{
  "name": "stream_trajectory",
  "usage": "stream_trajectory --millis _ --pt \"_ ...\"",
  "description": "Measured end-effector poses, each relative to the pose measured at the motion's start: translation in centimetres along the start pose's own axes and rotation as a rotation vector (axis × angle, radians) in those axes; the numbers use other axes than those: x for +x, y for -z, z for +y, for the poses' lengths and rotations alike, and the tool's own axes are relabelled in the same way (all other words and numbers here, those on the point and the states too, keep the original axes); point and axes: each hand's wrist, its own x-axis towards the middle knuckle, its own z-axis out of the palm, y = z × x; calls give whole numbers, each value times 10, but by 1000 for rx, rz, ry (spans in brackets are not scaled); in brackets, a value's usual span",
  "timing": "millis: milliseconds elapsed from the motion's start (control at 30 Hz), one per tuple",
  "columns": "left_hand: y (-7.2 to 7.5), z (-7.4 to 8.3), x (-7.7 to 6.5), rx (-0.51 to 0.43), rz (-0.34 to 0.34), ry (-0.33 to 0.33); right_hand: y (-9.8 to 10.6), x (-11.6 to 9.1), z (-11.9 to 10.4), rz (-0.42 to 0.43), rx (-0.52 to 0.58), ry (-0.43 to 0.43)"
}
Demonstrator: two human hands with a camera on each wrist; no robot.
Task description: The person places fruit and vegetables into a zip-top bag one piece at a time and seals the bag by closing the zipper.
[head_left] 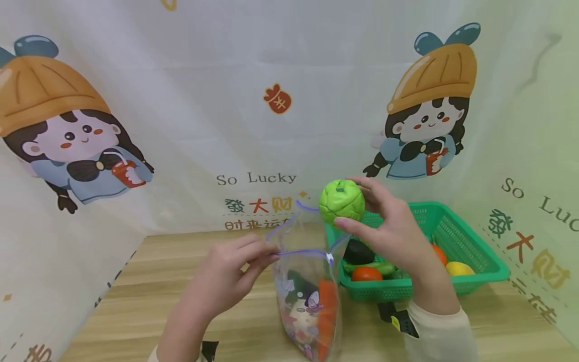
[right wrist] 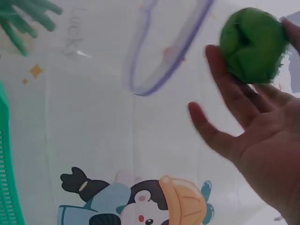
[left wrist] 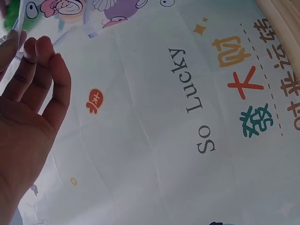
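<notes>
In the head view my right hand [head_left: 400,231] holds a round, light-green toy cabbage [head_left: 342,203] between thumb and fingers, above the mouth of a clear zip bag [head_left: 289,306]. The same cabbage [right wrist: 253,47] shows in the right wrist view, gripped at the fingertips. My left hand [head_left: 235,266] pinches the bag's purple zip edge at its left side, and the mouth is spread apart. A white slider [head_left: 329,258] sits on the zip's right part. Through the printed plastic show an orange carrot [head_left: 327,311] and a dark-green and pale item [head_left: 300,286].
A green plastic basket [head_left: 490,259] stands right of the bag, behind my right forearm. In it lie a red tomato [head_left: 367,274], a yellow lemon [head_left: 459,268], a dark rounded item [head_left: 359,252] and a long green vegetable [head_left: 382,266]. Printed cloth surrounds the wooden table [head_left: 135,301].
</notes>
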Motion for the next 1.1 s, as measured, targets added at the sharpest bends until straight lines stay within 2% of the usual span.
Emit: stream_trajectory --millis 133,233,467,500,567,700,767,800,867,967,1033,1100 --pt "2 5 -1 -10 -11 -5 -21 5 4 -135 -130 -23" --pt "3 6 -1 -16 -8 3 -29 6 5 -217 -152 -39" --pt "2 5 0 -26 -23 12 -25 1 3 -362 -272 -138" --pt "2 4 0 -23 -27 15 -24 1 3 -381 -276 -131" --pt "3 3 -1 -28 -31 26 -23 1 4 -371 -267 -96" --pt "4 1 -3 -36 -45 56 -20 5 9 -216 -258 -22" --pt "6 0 -4 -31 -58 76 -18 7 13 -160 -261 -74" --pt "6 0 -4 -27 -71 89 -17 7 15 -162 -268 -123" --pt "8 -1 -5 -14 -104 127 -16 8 21 -202 -272 -227" --pt "9 -2 -6 12 -154 201 -18 9 29 -290 -218 -372" --pt "9 -3 -7 37 -170 251 -20 9 33 -312 -178 -420" --pt "9 -4 -8 51 -150 291 -23 10 31 -307 -127 -446"
